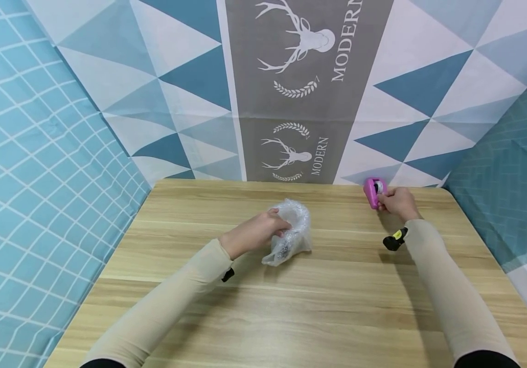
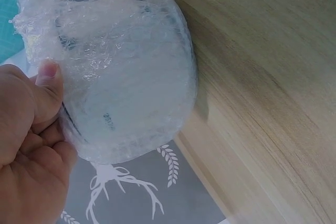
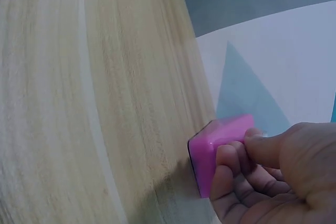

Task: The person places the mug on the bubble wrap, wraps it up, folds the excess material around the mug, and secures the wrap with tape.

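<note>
In the head view my left hand (image 1: 255,233) grips the edge of a bubble-wrapped bundle (image 1: 299,222) near the middle of the table. The left wrist view shows the bundle (image 2: 131,93) as a round, whitish object inside clear bubble wrap. Small dark print shows through the wrap; the exact kind of object is hidden. My left thumb lies on the wrap's edge, with the fingers curled behind it. At the table's far right, my right hand (image 1: 400,203) pinches a pink tape dispenser (image 1: 371,192) with a pale roll in it. Thumb and curled fingers hold the dispenser (image 3: 205,153) in the right wrist view.
The wooden table (image 1: 286,317) reaches back to a wall covering (image 1: 199,102) with triangles and deer heads. Blue checked cloth (image 1: 38,168) hangs on the left, and a teal sheet (image 1: 511,168) on the right. Black wrist devices (image 1: 393,241) sit on both forearms.
</note>
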{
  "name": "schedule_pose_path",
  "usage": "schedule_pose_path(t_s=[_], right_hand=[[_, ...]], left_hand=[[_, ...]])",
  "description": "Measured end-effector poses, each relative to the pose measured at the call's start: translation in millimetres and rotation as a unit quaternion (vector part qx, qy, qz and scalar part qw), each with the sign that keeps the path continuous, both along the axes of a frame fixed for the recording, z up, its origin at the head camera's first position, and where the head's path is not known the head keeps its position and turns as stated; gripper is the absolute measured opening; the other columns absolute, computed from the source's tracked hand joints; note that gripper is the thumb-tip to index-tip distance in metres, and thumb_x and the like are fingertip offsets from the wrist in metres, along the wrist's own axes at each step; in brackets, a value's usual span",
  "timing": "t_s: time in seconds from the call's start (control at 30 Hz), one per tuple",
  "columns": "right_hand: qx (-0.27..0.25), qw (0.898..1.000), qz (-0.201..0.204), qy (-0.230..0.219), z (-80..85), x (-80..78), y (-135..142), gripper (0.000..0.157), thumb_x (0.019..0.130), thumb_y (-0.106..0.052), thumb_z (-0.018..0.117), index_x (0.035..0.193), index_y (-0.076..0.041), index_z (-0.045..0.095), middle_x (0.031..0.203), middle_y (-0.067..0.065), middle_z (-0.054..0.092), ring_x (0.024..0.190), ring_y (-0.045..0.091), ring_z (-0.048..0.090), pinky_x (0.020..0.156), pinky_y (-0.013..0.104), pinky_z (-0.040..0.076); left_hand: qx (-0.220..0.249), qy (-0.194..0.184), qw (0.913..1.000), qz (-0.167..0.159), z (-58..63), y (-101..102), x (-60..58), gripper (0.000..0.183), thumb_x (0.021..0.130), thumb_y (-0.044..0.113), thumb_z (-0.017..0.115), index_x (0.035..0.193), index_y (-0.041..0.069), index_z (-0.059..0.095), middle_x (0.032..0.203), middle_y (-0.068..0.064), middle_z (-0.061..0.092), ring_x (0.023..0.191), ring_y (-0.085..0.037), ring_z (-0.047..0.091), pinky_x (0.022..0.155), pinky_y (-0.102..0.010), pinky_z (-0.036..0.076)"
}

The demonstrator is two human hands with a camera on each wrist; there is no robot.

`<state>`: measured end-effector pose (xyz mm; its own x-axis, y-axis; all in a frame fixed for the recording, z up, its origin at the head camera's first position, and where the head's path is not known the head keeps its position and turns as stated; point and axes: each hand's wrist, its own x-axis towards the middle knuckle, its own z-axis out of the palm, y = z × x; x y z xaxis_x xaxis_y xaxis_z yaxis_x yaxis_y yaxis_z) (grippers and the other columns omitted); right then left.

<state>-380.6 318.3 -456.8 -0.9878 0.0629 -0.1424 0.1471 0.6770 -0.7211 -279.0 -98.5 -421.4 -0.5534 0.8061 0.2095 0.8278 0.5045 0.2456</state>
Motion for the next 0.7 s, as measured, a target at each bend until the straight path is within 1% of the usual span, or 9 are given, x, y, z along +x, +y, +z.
schedule_pose_path(t_s=[0.1, 0.23, 0.3, 0.4, 0.5, 0.6, 0.67, 0.7], right_hand=[[-0.009, 1.0, -0.004, -0.001, 1.0, 0.4, -0.5, 0.032, 0.104, -0.02, 0.057, 0.106, 0.011, 0.064, 0.071, 0.0, 0.071, 0.062, 0.003, 0.062, 0.057, 0.017, 0.056], [-0.025, 1.0, 0.001, -0.009, 5.8, 2.1, -0.2, 0.046, 0.107, -0.034, 0.051, 0.108, 0.01, 0.063, 0.075, 0.002, 0.071, 0.066, 0.008, 0.065, 0.06, 0.021, 0.058], [-0.047, 0.999, 0.004, -0.025, 8.7, 3.4, 0.2, 0.053, 0.108, -0.039, 0.046, 0.114, 0.012, 0.06, 0.081, 0.005, 0.071, 0.07, 0.011, 0.066, 0.064, 0.024, 0.06], [-0.087, 0.995, -0.006, -0.055, 12.9, 5.7, 2.1, 0.055, 0.109, -0.036, 0.039, 0.127, 0.015, 0.05, 0.095, 0.014, 0.067, 0.076, 0.015, 0.067, 0.071, 0.029, 0.063], [-0.115, 0.99, -0.03, -0.079, 16.1, 8.8, 3.2, 0.056, 0.108, -0.03, 0.036, 0.138, 0.016, 0.041, 0.106, 0.018, 0.061, 0.081, 0.016, 0.068, 0.078, 0.031, 0.064], [-0.13, 0.986, -0.05, -0.088, 18.0, 11.3, 2.5, 0.057, 0.108, -0.028, 0.037, 0.142, 0.017, 0.038, 0.109, 0.021, 0.061, 0.084, 0.018, 0.069, 0.08, 0.031, 0.064], [-0.131, 0.986, -0.053, -0.084, 18.5, 12.7, 0.6, 0.057, 0.108, -0.028, 0.038, 0.141, 0.018, 0.039, 0.109, 0.02, 0.061, 0.084, 0.017, 0.068, 0.081, 0.03, 0.064], [-0.113, 0.989, -0.053, -0.076, 18.6, 13.4, 0.0, 0.057, 0.108, -0.03, 0.037, 0.138, 0.018, 0.043, 0.106, 0.017, 0.062, 0.083, 0.013, 0.066, 0.079, 0.027, 0.063]], left_hand=[[-0.002, 0.001, 1.0, 0.001, 1.1, -0.7, 0.2, 0.015, 0.09, -0.004, 0.072, 0.095, 0.011, 0.073, 0.091, 0.002, 0.074, 0.088, -0.011, 0.071, 0.124, -0.048, 0.035], [-0.004, 0.005, 1.0, 0.006, 1.9, -1.4, 0.3, 0.018, 0.089, -0.005, 0.073, 0.096, 0.011, 0.073, 0.09, 0.002, 0.074, 0.086, -0.01, 0.07, 0.123, -0.048, 0.035], [-0.004, 0.008, 0.9999, 0.007, 1.7, -1.4, 0.3, 0.018, 0.088, -0.006, 0.073, 0.095, 0.011, 0.073, 0.088, 0.002, 0.073, 0.084, -0.01, 0.068, 0.123, -0.048, 0.036], [-0.003, 0.008, 1.0, 0.002, 0.8, -0.3, 0.0, 0.018, 0.088, -0.006, 0.073, 0.093, 0.012, 0.072, 0.086, 0.003, 0.072, 0.082, -0.009, 0.068, 0.124, -0.048, 0.036], [0.001, 0.009, 1.0, -0.003, -0.7, 1.5, -0.2, 0.019, 0.087, -0.006, 0.073, 0.093, 0.012, 0.071, 0.085, 0.003, 0.072, 0.081, -0.009, 0.068, 0.124, -0.048, 0.035], [0.004, 0.012, 0.9999, -0.002, -2.0, 2.4, 0.0, 0.02, 0.087, -0.007, 0.073, 0.094, 0.011, 0.072, 0.085, 0.002, 0.073, 0.082, -0.009, 0.069, 0.124, -0.048, 0.035], [0.003, 0.013, 0.9999, 0.0, -2.6, 2.5, 0.3, 0.019, 0.087, -0.007, 0.073, 0.093, 0.011, 0.072, 0.085, 0.002, 0.073, 0.083, -0.01, 0.069, 0.124, -0.047, 0.035], [0.003, 0.012, 0.9999, 0.0, -2.9, 2.4, 0.5, 0.019, 0.087, -0.007, 0.073, 0.093, 0.011, 0.072, 0.085, 0.002, 0.072, 0.083, -0.01, 0.069, 0.124, -0.047, 0.035]])
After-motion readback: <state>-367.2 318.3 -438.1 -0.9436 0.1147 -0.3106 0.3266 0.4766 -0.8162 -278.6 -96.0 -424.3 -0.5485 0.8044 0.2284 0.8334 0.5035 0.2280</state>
